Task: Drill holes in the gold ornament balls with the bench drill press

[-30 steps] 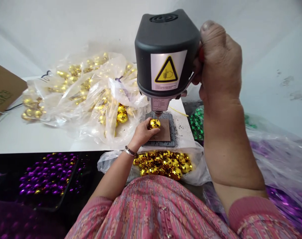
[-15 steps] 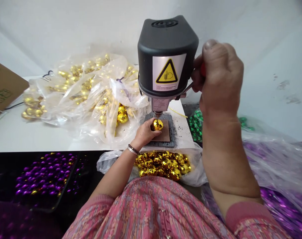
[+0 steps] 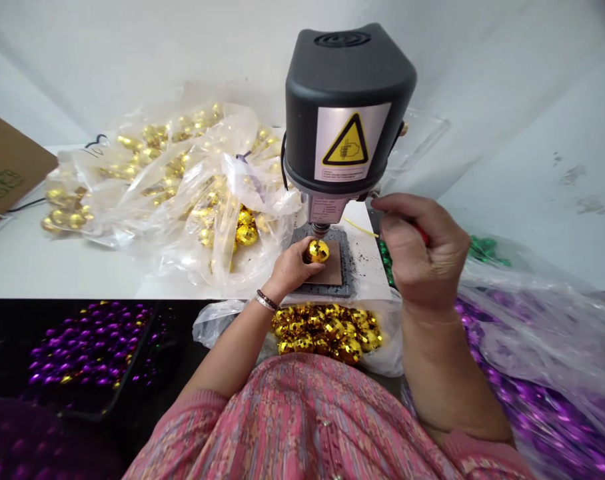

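My left hand (image 3: 293, 270) pinches a gold faceted ball (image 3: 318, 251) between thumb and fingers. The ball rests on a brown board (image 3: 332, 267) that lies on the grey base (image 3: 346, 273) of a small bench drill press (image 3: 350, 100). Right above the ball is the drill chuck (image 3: 320, 229), its tip meeting the ball's top. At the right of the machine, my right hand (image 3: 420, 247) is closed around the feed lever, whose red grip (image 3: 421, 233) shows partly between the fingers. The rest of the lever is mostly hidden by the hand.
Clear bags of gold balls (image 3: 182, 187) cover the white table (image 3: 12, 267). An open bag of gold balls (image 3: 327, 330) is at my lap. Purple balls (image 3: 90, 343) lie lower left; bagged purple balls (image 3: 527, 400) and green ones (image 3: 487, 250) lie right. A cardboard box (image 3: 12, 167) stands left.
My right hand has swung downward with the lever, from beside the motor housing to below it. The chuck sits a little closer to the ball. My left hand stays in place.
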A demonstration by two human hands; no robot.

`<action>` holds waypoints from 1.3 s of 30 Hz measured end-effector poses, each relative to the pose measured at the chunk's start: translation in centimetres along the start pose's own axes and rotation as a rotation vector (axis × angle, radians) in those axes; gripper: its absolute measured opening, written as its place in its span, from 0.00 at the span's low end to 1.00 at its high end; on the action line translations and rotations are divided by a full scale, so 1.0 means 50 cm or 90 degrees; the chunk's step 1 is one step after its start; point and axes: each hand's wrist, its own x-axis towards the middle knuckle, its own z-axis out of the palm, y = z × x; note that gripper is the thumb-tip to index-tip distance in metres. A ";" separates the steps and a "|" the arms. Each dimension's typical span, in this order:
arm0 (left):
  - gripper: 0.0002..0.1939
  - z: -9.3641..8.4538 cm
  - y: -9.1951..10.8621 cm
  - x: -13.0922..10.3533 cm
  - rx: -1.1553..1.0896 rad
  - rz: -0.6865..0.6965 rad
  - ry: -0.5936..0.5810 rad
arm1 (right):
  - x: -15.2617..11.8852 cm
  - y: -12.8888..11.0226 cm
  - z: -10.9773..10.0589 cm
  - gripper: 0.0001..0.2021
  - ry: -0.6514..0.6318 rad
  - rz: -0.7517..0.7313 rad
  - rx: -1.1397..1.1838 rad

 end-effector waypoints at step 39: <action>0.29 0.013 -0.012 -0.005 -0.049 -0.004 0.017 | -0.044 0.065 0.037 0.08 0.145 -0.040 0.049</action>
